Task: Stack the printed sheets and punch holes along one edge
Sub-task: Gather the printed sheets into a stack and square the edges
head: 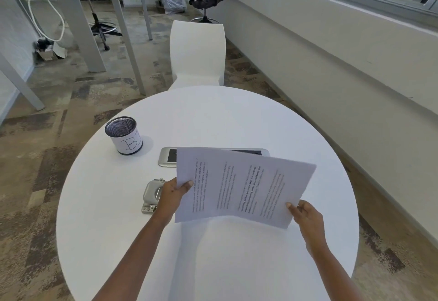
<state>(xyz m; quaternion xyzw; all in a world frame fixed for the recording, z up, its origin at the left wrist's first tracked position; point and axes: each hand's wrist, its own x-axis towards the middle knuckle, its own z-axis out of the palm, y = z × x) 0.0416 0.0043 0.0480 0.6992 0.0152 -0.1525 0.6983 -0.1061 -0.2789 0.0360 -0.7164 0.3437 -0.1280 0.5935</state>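
Printed sheets (237, 187) held above the worktop (213, 115), centre of the frame.
The left hand (174, 194) pinches the left edge in its fingers, and the right hand (307, 217) pinches the lower right corner. The long axis runs left to right. The pages sit skewed; fed to the hole punch (151, 194) like this, the holes would likely misalign.

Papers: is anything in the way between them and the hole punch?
Nothing visible. The hole punch lies on the table beside the papers, partly behind the left hand holding them.
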